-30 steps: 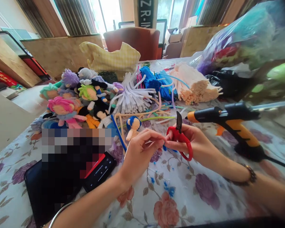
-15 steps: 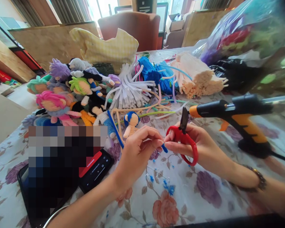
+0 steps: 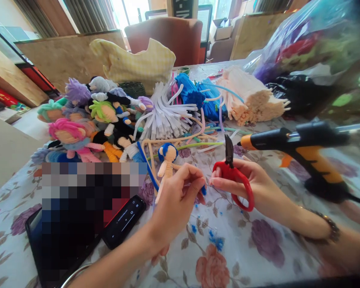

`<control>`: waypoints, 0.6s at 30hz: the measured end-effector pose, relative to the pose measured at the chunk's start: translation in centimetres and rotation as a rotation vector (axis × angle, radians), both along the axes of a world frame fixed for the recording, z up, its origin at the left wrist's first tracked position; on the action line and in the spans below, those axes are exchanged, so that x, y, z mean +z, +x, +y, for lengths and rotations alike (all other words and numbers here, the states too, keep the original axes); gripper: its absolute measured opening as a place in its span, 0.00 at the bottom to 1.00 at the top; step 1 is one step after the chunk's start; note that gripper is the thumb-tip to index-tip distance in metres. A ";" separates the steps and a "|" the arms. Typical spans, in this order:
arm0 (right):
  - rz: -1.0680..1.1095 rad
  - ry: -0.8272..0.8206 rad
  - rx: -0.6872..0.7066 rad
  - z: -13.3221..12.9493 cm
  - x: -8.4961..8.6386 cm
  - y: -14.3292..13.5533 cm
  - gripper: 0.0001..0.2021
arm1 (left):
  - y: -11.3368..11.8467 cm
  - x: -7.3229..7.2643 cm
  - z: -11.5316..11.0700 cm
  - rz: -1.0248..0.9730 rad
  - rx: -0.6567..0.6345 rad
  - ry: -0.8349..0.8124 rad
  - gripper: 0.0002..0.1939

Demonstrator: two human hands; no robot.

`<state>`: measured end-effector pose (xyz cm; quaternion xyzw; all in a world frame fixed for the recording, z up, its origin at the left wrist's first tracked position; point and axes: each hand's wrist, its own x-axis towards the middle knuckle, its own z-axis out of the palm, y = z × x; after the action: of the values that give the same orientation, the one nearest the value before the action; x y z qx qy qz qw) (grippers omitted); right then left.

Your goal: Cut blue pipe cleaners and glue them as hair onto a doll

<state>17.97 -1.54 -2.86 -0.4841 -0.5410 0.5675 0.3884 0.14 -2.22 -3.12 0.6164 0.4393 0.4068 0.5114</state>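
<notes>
Left hand (image 3: 178, 196) is pinching a blue chenille piece (image 3: 203, 190); right hand (image 3: 256, 184) is gripping red-handled scissors (image 3: 230, 171).
Far right, a clear plastic bag (image 3: 337, 22) is holding multicoloured material (image 3: 300, 46).

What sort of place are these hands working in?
Probably an indoor craft workspace, though whether a home or a shop I can't tell. A pile of small dolls, a bundle of white fuzzy stems and a glue gun share the flower-patterned tablecloth.

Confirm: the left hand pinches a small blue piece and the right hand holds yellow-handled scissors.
Wrong colour: the scissors in the right hand are red-handled, not yellow, per the head view. The left hand does pinch a small blue piece.
</notes>
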 end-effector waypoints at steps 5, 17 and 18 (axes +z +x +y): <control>0.018 0.069 0.059 0.2 -0.7 0.3 0.09 | 0.3 -0.3 -0.2 -0.032 -0.050 -0.088 0.04; -0.075 0.114 0.079 0.6 0.0 0.5 0.08 | 0.4 -0.2 0.0 -0.171 -0.012 -0.152 0.03; -0.061 0.104 0.097 0.5 -0.2 0.4 0.08 | 0.4 -0.3 0.0 -0.154 -0.002 -0.130 0.03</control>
<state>18.39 -1.02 -3.02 -0.4533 -0.6043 0.5419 0.3685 0.54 -2.18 -3.40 0.5491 0.4239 0.4230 0.5829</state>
